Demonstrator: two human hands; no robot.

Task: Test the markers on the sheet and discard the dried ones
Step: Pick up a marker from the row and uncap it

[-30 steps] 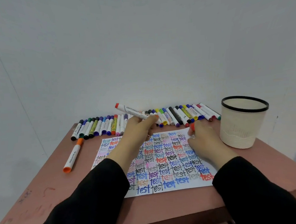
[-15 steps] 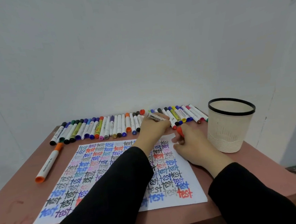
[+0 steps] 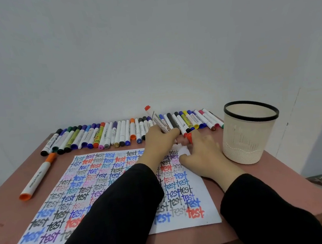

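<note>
Hiding the middle of the sheet (image 3: 96,183), our two black sleeves (image 3: 124,210) cross it from six o'clock, so many of the written "test" words are cut off. Our left hand (image 3: 157,141) is curled round a white whiteboard marker (image 3: 158,122), its red end tilted toward eleven o'clock. Its writing end is tucked behind the fingers, and we cannot tell whether it meets the paper. Just beside it at three o'clock, our right hand (image 3: 202,153) rests on the sheet's far right corner and pinches a red cap (image 3: 189,137). The row of markers (image 3: 104,134) lies along the desk (image 3: 265,181) at twelve o'clock, partly blocked by the hands. A lone orange marker (image 3: 36,178) lies at nine o'clock of the sheet, and a cream bin (image 3: 251,144) stands at three o'clock of the hands.
</note>
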